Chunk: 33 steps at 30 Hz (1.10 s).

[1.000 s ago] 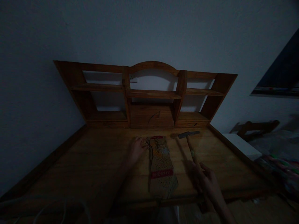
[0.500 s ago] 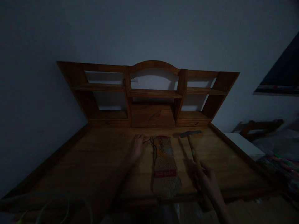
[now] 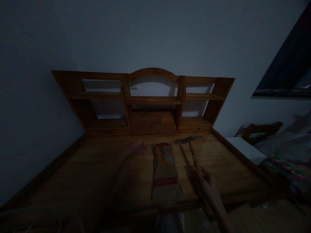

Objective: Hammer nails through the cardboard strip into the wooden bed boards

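- Head view: right hand (image 3: 206,186) wrapped round hammer (image 3: 194,158), which is clear of patterned strip (image 3: 165,171).
- Left hand (image 3: 139,147) half-curled near strip's far end; cannot tell if pinching anything.
- Strip on desk (image 3: 233,171), between hands; finished work too dark to judge.

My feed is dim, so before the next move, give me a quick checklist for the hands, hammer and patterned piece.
1. Hammer gripped by right hand: ok, around the handle.
2. Hammer head to the right of patterned piece: ok.
3. Left hand apart from piece: ok, gap visible.
4. Left hand empty: cannot tell, too dark.
5. Lighting over desk: not ok, dim.
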### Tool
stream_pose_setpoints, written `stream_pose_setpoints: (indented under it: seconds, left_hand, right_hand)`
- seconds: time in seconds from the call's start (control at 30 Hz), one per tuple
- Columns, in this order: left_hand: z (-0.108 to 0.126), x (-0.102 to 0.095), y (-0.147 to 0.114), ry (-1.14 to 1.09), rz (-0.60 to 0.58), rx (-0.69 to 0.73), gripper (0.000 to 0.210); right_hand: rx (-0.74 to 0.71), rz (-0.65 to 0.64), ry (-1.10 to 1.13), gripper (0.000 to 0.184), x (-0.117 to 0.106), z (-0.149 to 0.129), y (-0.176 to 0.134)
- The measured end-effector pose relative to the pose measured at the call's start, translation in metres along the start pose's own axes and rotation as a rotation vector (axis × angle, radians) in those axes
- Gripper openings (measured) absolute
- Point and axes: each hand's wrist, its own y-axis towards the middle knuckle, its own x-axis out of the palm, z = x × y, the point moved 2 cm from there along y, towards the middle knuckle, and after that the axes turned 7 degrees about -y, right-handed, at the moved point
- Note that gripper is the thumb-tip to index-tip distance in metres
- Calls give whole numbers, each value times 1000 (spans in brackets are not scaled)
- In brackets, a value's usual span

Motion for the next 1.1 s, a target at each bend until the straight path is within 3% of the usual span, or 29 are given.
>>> stream_pose_setpoints:
  seconds: [0.1,0.17,0.27,0.47,0.77,1.1]
  left_hand:
    - [24,10,-16,-148,-250,50,17]
    - [40,24,-28,-287,-330,81,20]
    - [48,47,-38,-384,-279,68,20]
    - [27,76,-40,-495,-180,49,21]
    - [26,85,-44,-452,-145,66,21]
    - [23,84,-48,-374,-188,117,25]
  right_hand:
    - [7,-1,11,40,0,-3,-2]
    - [16,7,22,41,0,-3,-2]
    - [14,21,17,41,0,-2,-1]
    - [27,25,-9,41,0,-7,-2]
    - [91,10,-25,43,-1,-18,-4]
    - [125,-24,7,42,3,-6,1]
